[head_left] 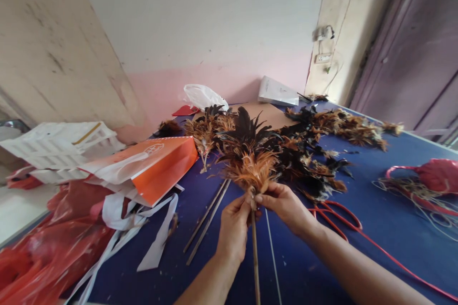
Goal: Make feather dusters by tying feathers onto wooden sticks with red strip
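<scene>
A feather duster [255, 167] with orange-brown and black feathers stands out ahead of me, its thin wooden stick pointing back toward me. My left hand [234, 224] is closed around the stick just below the feathers. At the same spot my right hand [284, 205] pinches the base of the feathers, thumb and fingers together near the binding. Loose feather bunches [211, 131] lie behind and left of the duster, and a dark feather pile [315, 167] lies to its right. Two thin sticks [207, 224] rest on the blue table left of my left hand.
Red cord [379, 245] runs from near my right forearm to the right edge. A pink twine ball [438, 175] sits at right. An orange paper bag [164, 169], white strips [155, 243] and red plastic bags [60, 238] crowd the left. A white box [277, 91] stands at the back.
</scene>
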Demonstrator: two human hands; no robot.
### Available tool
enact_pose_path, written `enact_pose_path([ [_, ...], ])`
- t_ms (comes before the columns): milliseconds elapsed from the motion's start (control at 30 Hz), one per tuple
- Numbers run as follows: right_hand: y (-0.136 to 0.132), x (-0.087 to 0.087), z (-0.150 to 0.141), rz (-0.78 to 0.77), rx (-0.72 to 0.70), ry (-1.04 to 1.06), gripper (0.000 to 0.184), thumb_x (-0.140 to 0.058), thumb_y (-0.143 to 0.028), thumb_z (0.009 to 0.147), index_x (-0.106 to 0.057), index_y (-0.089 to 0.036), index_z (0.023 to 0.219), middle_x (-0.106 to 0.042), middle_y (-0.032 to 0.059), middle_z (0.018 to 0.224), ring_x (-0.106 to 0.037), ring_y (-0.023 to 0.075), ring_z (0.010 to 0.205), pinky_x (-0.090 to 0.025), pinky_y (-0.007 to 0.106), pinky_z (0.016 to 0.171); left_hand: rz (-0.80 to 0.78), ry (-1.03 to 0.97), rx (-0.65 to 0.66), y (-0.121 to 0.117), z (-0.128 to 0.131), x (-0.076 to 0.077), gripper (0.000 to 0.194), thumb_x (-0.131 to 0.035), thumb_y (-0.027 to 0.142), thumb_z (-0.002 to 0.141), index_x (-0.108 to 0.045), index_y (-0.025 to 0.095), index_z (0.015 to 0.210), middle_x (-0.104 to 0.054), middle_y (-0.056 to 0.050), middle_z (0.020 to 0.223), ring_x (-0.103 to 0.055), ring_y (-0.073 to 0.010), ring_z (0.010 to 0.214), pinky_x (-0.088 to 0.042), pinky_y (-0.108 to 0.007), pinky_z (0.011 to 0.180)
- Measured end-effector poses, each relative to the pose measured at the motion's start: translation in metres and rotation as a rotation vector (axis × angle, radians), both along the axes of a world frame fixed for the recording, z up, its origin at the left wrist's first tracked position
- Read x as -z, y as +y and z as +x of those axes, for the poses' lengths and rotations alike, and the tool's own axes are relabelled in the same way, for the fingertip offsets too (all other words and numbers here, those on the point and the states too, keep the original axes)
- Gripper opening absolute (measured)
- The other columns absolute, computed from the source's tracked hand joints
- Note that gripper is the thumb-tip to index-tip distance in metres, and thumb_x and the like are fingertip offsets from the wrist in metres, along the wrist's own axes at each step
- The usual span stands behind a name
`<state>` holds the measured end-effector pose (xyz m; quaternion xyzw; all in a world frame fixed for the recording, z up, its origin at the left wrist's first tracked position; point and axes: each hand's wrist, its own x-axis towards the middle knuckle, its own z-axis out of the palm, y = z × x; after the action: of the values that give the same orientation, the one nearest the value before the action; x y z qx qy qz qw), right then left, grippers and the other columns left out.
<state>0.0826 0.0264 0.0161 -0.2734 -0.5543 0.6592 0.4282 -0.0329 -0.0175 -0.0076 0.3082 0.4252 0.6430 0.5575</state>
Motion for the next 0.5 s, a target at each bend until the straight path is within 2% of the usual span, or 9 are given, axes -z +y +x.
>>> enact_pose_path([
  [233,0.002,0.003,0.001,0.039,0.100,-0.060,0.027,-0.071,-0.036,0.063,-0.056,-0.015,0.061,-0.053,-0.0044,0.055,-0.042,0.0060,0.048,-0.036,0.020,0.048,0.066,0.206,-0.071,-0.003,0.003,-0.006,0.033,-0.058,0.045,0.075,-0.067,0.013,0.074,-0.052,0.002,0.051,-0.043,-0.0091,0.049,-0.034,-0.020,0.047],
  [333,0.001,0.006,-0.001,0.023,0.138,-0.036,0.028,-0.071,-0.037,0.063,-0.054,-0.015,0.064,-0.052,-0.0052,0.055,-0.040,0.0052,0.047,-0.033,0.019,0.046,0.105,0.261,-0.059,-0.004,0.004,-0.007,0.035,-0.056,0.046,0.077,-0.065,0.013,0.068,-0.047,0.003,0.048,-0.040,-0.0087,0.047,-0.032,-0.020,0.046],
  [500,0.001,0.015,-0.004,-0.018,0.182,0.017,0.033,-0.073,-0.038,0.061,-0.049,-0.016,0.069,-0.049,-0.0058,0.056,-0.041,0.0060,0.048,-0.033,0.019,0.046,0.119,0.342,-0.042,-0.005,0.003,-0.004,0.028,-0.063,0.040,0.073,-0.067,0.013,0.080,-0.048,0.004,0.052,-0.040,-0.0086,0.048,-0.032,-0.020,0.046],
])
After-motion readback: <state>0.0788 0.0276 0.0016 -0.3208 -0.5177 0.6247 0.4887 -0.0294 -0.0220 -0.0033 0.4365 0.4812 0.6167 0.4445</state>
